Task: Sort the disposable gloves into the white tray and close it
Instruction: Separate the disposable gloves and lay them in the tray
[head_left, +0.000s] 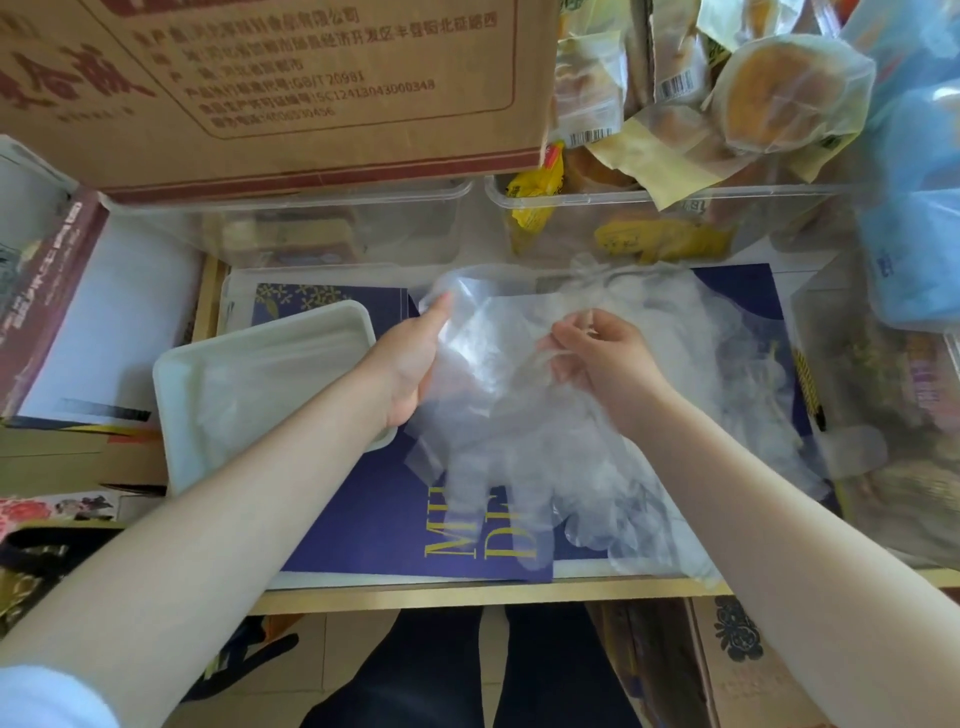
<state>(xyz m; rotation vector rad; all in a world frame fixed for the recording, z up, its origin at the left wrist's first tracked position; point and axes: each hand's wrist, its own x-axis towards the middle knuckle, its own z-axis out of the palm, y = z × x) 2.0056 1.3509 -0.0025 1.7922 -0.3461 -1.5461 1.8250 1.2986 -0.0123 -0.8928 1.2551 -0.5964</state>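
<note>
Both hands are up over the tabletop: left hand (415, 358) and right hand (597, 358) pinching one thin clear plastic disposable glove (483, 415). The shallow white plastic tray (176, 374) at left holds some already; more loose gloves (675, 467) wait right, lid unseen.

Tray (249, 364) left of gloves (519, 415) (boxes (291, 83) behind).
</note>
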